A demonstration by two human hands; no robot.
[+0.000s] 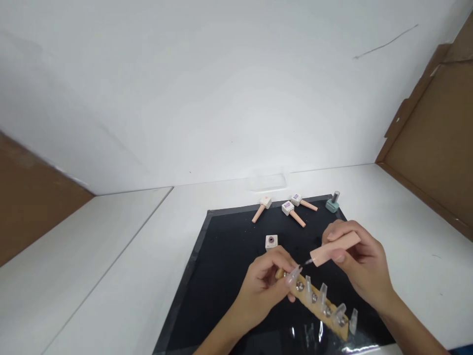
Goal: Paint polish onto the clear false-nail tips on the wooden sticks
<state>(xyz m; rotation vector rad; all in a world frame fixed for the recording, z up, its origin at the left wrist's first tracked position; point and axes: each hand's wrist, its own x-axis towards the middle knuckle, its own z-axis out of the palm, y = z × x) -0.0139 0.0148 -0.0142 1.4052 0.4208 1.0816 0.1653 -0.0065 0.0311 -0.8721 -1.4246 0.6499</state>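
Your right hand [364, 266] pinches a peach brush handle [334, 249], its tip at the clear nail tip [294, 276] by your left thumb. Your left hand [264, 286] holds the yellow bar [320, 311] near 1 end, fingers curled narrow. Black mat [214, 276] spreads left to its gray edge. Beyond sit 1 uncapped bottle [271, 241], 3 peach-capped bottles [287, 207] and, near the far right corner, 1 green bottle [332, 205].

Bright, diffuse light; glare low down; wide-angle edge distortion
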